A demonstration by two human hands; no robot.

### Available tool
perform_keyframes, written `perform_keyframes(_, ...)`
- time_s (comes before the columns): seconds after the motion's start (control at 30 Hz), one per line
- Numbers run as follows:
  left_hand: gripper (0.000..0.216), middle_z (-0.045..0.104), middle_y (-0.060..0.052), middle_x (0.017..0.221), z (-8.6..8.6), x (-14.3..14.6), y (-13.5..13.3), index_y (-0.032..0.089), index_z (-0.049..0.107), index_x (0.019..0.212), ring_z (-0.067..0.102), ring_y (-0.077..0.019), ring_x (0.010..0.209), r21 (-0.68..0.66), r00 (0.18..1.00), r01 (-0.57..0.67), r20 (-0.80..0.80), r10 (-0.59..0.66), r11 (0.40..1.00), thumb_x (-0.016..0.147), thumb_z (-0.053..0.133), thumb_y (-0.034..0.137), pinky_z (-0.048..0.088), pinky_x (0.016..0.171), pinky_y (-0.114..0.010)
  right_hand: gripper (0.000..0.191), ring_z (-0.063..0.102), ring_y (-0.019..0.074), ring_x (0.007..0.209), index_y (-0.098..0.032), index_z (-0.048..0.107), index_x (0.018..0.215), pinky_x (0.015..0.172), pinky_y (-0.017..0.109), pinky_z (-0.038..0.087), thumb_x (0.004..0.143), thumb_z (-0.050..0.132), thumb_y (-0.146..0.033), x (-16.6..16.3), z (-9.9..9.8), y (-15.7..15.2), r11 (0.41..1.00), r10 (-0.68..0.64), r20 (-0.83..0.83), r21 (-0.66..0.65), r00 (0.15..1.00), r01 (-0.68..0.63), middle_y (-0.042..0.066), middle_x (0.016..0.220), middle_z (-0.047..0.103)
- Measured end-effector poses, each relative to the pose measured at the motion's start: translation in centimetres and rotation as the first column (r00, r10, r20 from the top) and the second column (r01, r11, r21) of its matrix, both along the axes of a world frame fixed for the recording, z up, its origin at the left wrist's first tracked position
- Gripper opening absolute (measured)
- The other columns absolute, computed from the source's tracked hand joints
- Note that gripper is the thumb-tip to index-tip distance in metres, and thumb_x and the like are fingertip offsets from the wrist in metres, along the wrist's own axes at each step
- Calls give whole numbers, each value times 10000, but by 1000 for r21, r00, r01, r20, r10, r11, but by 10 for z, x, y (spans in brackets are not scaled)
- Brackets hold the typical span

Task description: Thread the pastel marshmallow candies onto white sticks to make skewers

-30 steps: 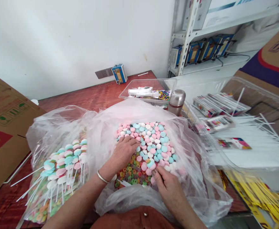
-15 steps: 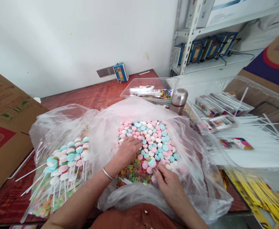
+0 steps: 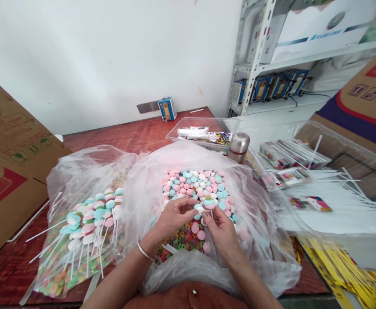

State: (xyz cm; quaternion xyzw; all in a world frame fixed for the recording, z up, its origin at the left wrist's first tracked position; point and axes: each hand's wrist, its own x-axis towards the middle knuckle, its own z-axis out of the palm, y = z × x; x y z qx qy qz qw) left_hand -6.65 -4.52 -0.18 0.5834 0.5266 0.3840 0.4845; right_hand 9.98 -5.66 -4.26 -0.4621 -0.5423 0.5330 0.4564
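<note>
Both hands hover together over an open plastic bag [image 3: 259,240] full of pink, blue and white candy discs [image 3: 194,184] and small coloured ring candies [image 3: 181,240]. My left hand [image 3: 175,216], with a silver bangle on the wrist, pinches a pale candy disc at its fingertips. My right hand [image 3: 218,227] pinches a white stick with a stack of coloured candies [image 3: 208,201] at its top. The fingertips of the two hands nearly touch.
A second plastic bag [image 3: 78,180] at left holds finished candy lollipops [image 3: 91,219] on white sticks. Cardboard box [image 3: 7,167] at far left. A steel flask [image 3: 238,147], a clear tray [image 3: 204,128], loose white sticks [image 3: 336,189] and printed packets lie at right, shelving [image 3: 271,64] behind.
Both hands lifted out of the candy pile and came together. The left now pinches a disc and the right holds a stick with stacked candies. The camera tilted slightly.
</note>
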Motion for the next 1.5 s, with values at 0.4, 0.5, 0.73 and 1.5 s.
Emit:
perform_keyframes(0.4, 318, 726, -51, 809, -12, 29, -20, 146, 704, 994, 651, -158, 736, -203, 927, -182, 292, 237, 962, 714, 769, 283, 497, 690, -254, 279, 625, 178, 693, -191, 632, 912, 578, 247, 476, 900, 556, -460, 14, 9, -7, 995, 24, 28, -100, 999, -21, 38, 793, 689)
perform_keyframes(0.5, 322, 717, -35, 820, -15, 26, -15, 154, 695, 988, 633, -141, 705, -226, 881, -300, 308, 360, 927, 692, 764, 261, 490, 672, -245, 323, 558, 170, 563, -217, 630, 844, 468, 236, 394, 939, 454, -470, 23, 16, -25, 994, 45, 177, -103, 983, -27, -5, 604, 605)
perform_keyframes(0.73, 319, 697, -18, 777, -19, 23, -11, 157, 683, 988, 626, -136, 698, -207, 842, -375, 333, 425, 904, 693, 746, 261, 495, 677, -249, 341, 286, 99, 372, -237, 535, 758, 359, 214, 213, 940, 415, -500, 26, 22, -54, 938, 259, 52, -252, 964, -239, -89, 451, 360)
perform_keyframes(1.5, 278, 728, -56, 875, -23, 31, -18, 142, 665, 1019, 676, -160, 780, -73, 907, -320, 265, 327, 945, 756, 681, 229, 535, 735, -273, 292, 180, 48, 364, -225, 450, 785, 349, 169, 194, 950, 431, -465, 7, 24, -49, 900, 191, -121, -373, 974, -223, -134, 473, 316)
